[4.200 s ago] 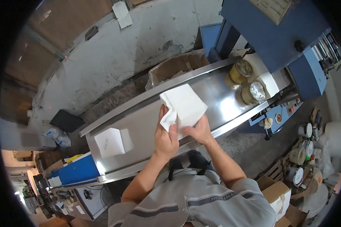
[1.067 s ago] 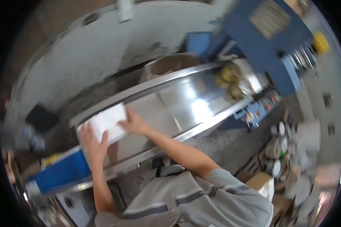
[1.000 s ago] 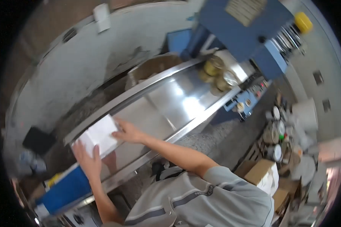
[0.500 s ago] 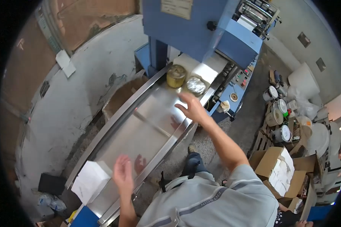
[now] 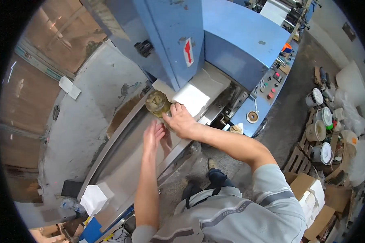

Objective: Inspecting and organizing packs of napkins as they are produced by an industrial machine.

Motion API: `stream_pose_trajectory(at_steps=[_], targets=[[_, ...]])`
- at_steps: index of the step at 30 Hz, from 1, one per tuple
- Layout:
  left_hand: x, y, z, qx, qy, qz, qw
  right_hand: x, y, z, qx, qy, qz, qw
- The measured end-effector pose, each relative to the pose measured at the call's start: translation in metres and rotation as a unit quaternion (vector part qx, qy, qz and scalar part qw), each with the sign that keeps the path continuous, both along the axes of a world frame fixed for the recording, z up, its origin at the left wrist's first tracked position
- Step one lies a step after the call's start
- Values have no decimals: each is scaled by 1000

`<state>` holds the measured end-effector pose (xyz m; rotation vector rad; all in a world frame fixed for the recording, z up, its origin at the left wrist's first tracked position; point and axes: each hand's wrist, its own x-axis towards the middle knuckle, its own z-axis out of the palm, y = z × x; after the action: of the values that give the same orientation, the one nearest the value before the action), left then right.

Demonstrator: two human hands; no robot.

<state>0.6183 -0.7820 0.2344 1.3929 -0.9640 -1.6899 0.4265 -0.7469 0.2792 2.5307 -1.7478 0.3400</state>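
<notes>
A yellowish round tin [image 5: 157, 104] stands on the metal chute, close to the machine's outlet. My right hand [image 5: 181, 121] reaches across to the tin's near right side, its fingers bent and close together. It covers the spot beside the tin, so whatever it grips there is hidden. My left hand [image 5: 152, 136] is just below, palm turned inward, fingers loosely bent and apart from the thumb, with nothing seen in it. A white sheet [image 5: 192, 99] lies at the outlet, just beyond my right hand.
The metal chute [image 5: 125, 160] slopes down to a folded white paper piece [image 5: 94, 199] at lower left. A blue machine [image 5: 239, 56] rises ahead, with a control panel [image 5: 271, 87] on its right. Buckets [image 5: 321, 153] and open cardboard boxes [image 5: 302, 188] stand at right.
Both hands have moved up the chute and come together near the tin. The foil-topped round thing beside the tin is now out of sight behind my right hand. The view has shifted.
</notes>
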Motion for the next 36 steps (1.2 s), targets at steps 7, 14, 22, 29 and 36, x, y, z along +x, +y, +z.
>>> stream_pose_trajectory(at_steps=[7,14,22,29,36], targets=[[-32,5,-14,43,155,8,987,-57,72,75,-20,-275,42,960],[-160,7,56,-211,-212,-88,950,-139,163,60,127,-553,-83,819],[-193,-26,32,-139,-396,-88,904,-161,197,7,111,-527,-167,826],[-204,-17,50,-113,-420,-67,898,-166,195,-5,102,-530,-137,830],[-172,1,49,-214,-349,-78,909,-162,181,11,115,-515,-122,841]])
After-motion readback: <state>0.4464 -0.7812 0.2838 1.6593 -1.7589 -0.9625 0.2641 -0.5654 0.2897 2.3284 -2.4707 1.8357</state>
